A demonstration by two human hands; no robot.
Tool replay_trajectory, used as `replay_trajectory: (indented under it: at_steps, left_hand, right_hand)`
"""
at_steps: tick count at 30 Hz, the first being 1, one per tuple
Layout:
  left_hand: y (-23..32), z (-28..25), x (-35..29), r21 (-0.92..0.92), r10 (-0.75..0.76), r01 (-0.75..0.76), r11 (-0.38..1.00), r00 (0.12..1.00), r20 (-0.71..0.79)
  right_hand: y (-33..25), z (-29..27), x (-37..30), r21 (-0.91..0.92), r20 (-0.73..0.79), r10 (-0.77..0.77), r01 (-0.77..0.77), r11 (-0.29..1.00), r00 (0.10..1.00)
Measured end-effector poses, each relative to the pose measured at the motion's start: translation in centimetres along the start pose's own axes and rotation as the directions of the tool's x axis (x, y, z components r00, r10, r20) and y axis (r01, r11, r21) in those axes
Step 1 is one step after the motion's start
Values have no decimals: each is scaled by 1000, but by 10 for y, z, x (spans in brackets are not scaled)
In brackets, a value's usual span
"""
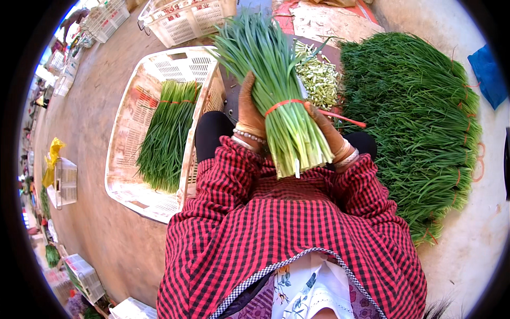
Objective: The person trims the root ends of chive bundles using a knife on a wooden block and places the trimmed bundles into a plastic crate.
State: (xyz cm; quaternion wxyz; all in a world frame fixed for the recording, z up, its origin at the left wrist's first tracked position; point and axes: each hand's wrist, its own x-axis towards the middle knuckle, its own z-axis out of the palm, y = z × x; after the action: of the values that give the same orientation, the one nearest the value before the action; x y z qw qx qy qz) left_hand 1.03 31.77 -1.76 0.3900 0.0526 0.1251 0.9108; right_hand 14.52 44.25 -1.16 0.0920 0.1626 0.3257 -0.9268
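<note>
A thick bundle of garlic chives [273, 80] is held up in front of my chest, green leaves pointing away and pale cut stems toward me. A red tie [284, 105] circles it near the stems, its loose tail sticking out to the right. My left hand [249, 109], in a brownish glove, grips the bundle's left side with the thumb up along the leaves. On the other side my right hand [326, 130] is closed against the stems by the tie; some of its fingers are hidden. Trimmed pale stem pieces [319, 80] lie heaped just beyond the bundle.
Left of my knee stands a white plastic crate [125, 154] with tied chives [170, 133] inside. A wide pile of chive bundles [409, 122] lies at the right. Another crate [186, 24] sits at the far left. A blue plastic bag [489, 77] is on the right edge.
</note>
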Motion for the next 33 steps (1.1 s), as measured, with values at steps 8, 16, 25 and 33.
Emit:
replay_trajectory:
  at_steps: [8,16,25,33]
  left_hand:
    - [45,-3,-11,253,231,-177,951,952,-202]
    - [60,-20,-6,364,403,-290,885,869,-286]
    - [94,-24,-26,226,518,-470,853,814,-263]
    - [136,-67,-47,200,676,-646,737,695,-247]
  right_hand:
    - [-35,13,-41,-839,58,-462,294,458,885]
    - [-7,47,-37,-899,395,-434,241,-367,810]
    - [-37,18,-89,-986,161,-150,165,13,975]
    - [-93,-71,-165,-907,-382,-277,-301,296,882]
